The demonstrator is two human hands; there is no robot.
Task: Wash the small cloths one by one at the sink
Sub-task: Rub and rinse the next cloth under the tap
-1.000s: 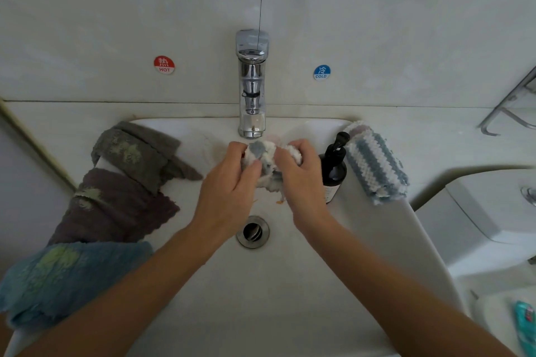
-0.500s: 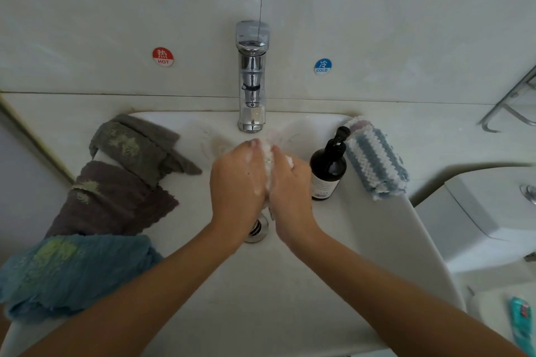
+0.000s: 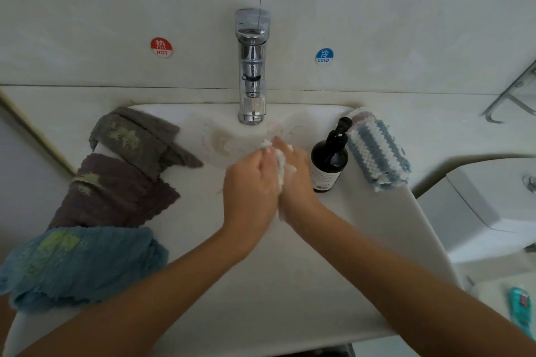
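Note:
Over the white sink point(image 3: 342, 255), below the chrome tap point(image 3: 252, 72), my left hand point(image 3: 249, 182) and my right hand point(image 3: 297, 180) are pressed together. Between them they hold a small white soapy cloth point(image 3: 280, 166); only a foamy strip of it shows. Foam clings to my right fingers. No water stream is visible. Three stained cloths hang over the left rim: a grey-green one point(image 3: 130, 136), a brown one point(image 3: 116, 191) and a blue one point(image 3: 78, 264). A blue-and-white striped cloth point(image 3: 377, 151) lies on the right rim. The hands hide the drain.
A dark pump bottle point(image 3: 329, 165) stands on the rim just right of my right hand. Hot and cold stickers flank the tap on the wall. A white toilet point(image 3: 478, 211), a metal rack point(image 3: 513, 95) and a teal object point(image 3: 519, 307) are at the right.
The hands went from gripping the bunched cloth with fingertips under the tap to pressing palm to palm around it, slightly nearer me. The cloth is now mostly hidden and foamier.

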